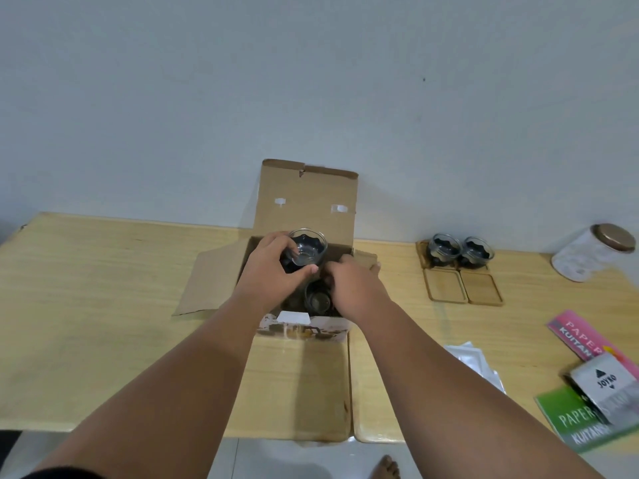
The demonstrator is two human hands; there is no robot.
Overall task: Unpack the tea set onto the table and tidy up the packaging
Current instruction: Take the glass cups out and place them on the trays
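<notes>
Head view, left hand (273, 267) gripping glass cup (308, 249), mouth apparently toward camera

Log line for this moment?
left hand: grips clear glass cup over open cardboard box | right hand: in box, grip unclear | placed: two glass cups on wooden coasters

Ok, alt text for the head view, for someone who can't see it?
The left hand holds a glass cup over an open cardboard box on a table, while the right hand reaches into the box beside another cup. Two more cups stand on wooden coasters to the right.
</notes>
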